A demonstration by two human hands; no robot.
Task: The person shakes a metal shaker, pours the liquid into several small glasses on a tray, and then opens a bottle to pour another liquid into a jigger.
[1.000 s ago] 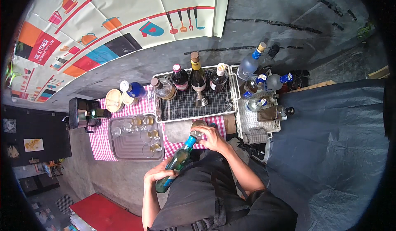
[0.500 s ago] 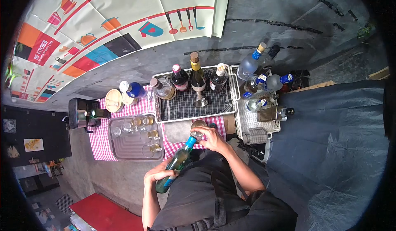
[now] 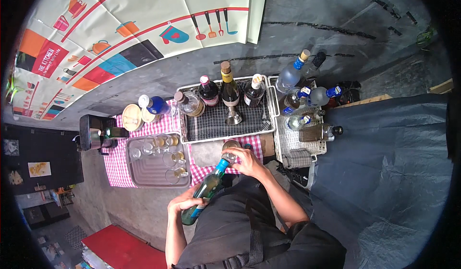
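Note:
My left hand [image 3: 185, 204] grips the lower body of a green glass bottle [image 3: 205, 192] with a blue neck, held tilted with its neck pointing up and away toward the counter. My right hand [image 3: 245, 162] is closed around the bottle's neck and cap end, just beside a small metal cup [image 3: 230, 145] on the red checked cloth [image 3: 117, 165]. Both forearms come in from below, over my dark apron.
A white wire tray [image 3: 225, 137] holds dark bottles [image 3: 229, 89] and a metal jigger [image 3: 234, 118]. A second rack [image 3: 307, 146] at right carries clear bottles. A grey tray [image 3: 149, 173] of glasses sits left, beside a black machine [image 3: 93, 132]. Dark tarpaulin [image 3: 384, 173] lies right.
The bottle and both hands have stayed almost still; my right hand has shifted slightly on the bottle's neck.

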